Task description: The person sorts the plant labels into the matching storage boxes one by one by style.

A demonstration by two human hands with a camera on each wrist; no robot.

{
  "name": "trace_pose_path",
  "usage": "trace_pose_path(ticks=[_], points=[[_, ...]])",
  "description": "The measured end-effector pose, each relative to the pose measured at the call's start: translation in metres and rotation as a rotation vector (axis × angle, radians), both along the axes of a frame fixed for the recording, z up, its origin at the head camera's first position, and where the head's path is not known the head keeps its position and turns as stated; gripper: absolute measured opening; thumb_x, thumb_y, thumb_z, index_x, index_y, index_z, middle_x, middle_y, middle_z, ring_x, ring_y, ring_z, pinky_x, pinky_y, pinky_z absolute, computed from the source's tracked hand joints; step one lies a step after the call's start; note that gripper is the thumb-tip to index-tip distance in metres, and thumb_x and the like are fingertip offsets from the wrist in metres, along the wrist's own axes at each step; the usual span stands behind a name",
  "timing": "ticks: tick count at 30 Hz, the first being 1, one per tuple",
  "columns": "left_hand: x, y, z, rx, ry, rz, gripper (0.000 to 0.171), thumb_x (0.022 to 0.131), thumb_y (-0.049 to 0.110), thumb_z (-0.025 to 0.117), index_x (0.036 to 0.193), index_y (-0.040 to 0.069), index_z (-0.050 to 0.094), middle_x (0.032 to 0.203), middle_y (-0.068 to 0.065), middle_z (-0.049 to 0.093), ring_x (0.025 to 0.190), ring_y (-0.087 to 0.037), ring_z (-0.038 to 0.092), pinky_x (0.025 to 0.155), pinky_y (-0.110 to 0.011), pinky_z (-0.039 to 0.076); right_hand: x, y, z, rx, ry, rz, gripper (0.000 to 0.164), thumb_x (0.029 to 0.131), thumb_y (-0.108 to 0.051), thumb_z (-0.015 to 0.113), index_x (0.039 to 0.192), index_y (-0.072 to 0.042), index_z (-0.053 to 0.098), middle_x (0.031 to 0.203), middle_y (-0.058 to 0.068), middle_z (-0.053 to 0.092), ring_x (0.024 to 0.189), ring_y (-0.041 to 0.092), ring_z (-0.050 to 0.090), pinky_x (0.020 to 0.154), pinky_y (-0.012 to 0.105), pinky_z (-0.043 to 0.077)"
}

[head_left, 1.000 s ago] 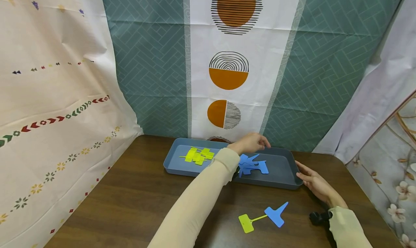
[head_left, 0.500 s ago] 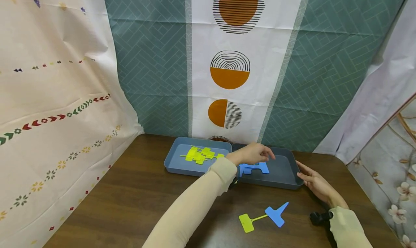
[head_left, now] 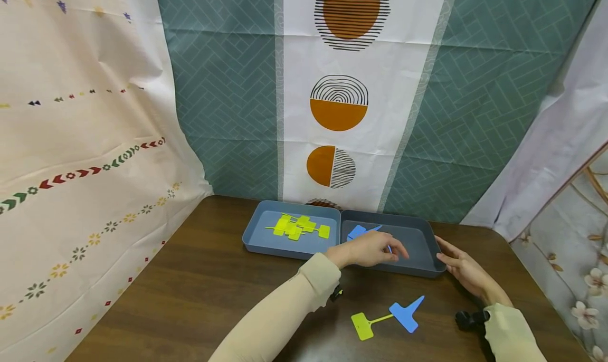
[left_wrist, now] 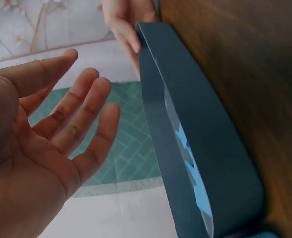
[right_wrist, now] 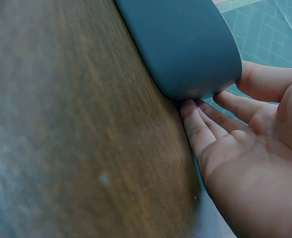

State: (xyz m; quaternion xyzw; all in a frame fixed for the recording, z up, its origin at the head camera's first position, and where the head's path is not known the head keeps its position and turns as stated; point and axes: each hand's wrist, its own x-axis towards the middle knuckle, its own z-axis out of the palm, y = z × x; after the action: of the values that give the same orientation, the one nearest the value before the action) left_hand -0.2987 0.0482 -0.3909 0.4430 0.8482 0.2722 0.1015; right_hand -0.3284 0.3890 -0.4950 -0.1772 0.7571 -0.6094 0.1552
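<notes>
My left hand hovers over the front of the dark grey tray, fingers loosely bent and nothing in them. Below and behind it lie blue T-shaped plant labels, partly hidden by the hand. At the tray's right end, my right hand touches the outer wall with its fingertips and thumb. Joined on the left is a blue-grey tray holding several yellow plant labels. On the table in front, a yellow label and a blue label lie with the yellow stem meeting the blue head.
The trays stand at the back of the brown wooden table, close to a green and white curtain. Patterned cloths hang at the left and right. A black wrist camera sits at the right sleeve.
My left hand has come forward from the back of the dark tray toward its front edge, uncovering more yellow labels and some blue ones behind. The right hand stays at the tray's end.
</notes>
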Motion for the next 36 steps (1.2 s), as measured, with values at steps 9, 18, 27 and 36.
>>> trace_pose_path(ticks=[9, 18, 27, 36], points=[[0.023, 0.006, -0.017, 0.007, -0.017, -0.043, 0.027, 0.107, 0.014, 0.061, 0.132, 0.014, 0.071, 0.109, 0.007, 0.068, 0.095, 0.002, 0.06, 0.082, -0.01, 0.047, 0.0, 0.0, -0.002, 0.001, 0.0, -0.002, 0.072, 0.113, -0.016, 0.042, 0.164, 0.003, -0.006, 0.166, 0.036, -0.011, 0.121, -0.021, 0.042, 0.094, 0.007, 0.041], [0.037, 0.014, -0.038, -0.04, -0.033, -0.025, 0.028, 0.107, 0.019, 0.061, 0.134, 0.018, 0.07, 0.111, 0.01, 0.063, 0.096, 0.005, 0.057, 0.081, -0.009, 0.045, 0.001, 0.0, -0.002, -0.005, 0.014, -0.004, 0.071, 0.113, -0.015, 0.042, 0.163, 0.004, -0.005, 0.165, 0.038, -0.01, 0.122, -0.02, 0.042, 0.094, 0.007, 0.04], [0.046, 0.019, -0.053, -0.111, -0.053, -0.001, 0.031, 0.106, 0.024, 0.064, 0.136, 0.023, 0.069, 0.119, 0.007, 0.062, 0.105, 0.001, 0.056, 0.085, -0.012, 0.045, 0.0, -0.001, -0.002, -0.007, 0.005, 0.006, 0.071, 0.113, -0.015, 0.041, 0.163, 0.003, -0.005, 0.166, 0.036, -0.011, 0.121, -0.022, 0.041, 0.094, 0.008, 0.04], [0.056, 0.03, -0.055, -0.251, -0.018, 0.069, 0.041, 0.104, 0.035, 0.066, 0.144, 0.031, 0.061, 0.13, 0.013, 0.057, 0.109, 0.001, 0.054, 0.091, -0.016, 0.046, 0.001, -0.001, 0.001, 0.011, -0.011, -0.002, 0.072, 0.114, -0.018, 0.042, 0.164, 0.0, -0.005, 0.167, 0.033, -0.011, 0.129, -0.017, 0.038, 0.094, 0.008, 0.039]])
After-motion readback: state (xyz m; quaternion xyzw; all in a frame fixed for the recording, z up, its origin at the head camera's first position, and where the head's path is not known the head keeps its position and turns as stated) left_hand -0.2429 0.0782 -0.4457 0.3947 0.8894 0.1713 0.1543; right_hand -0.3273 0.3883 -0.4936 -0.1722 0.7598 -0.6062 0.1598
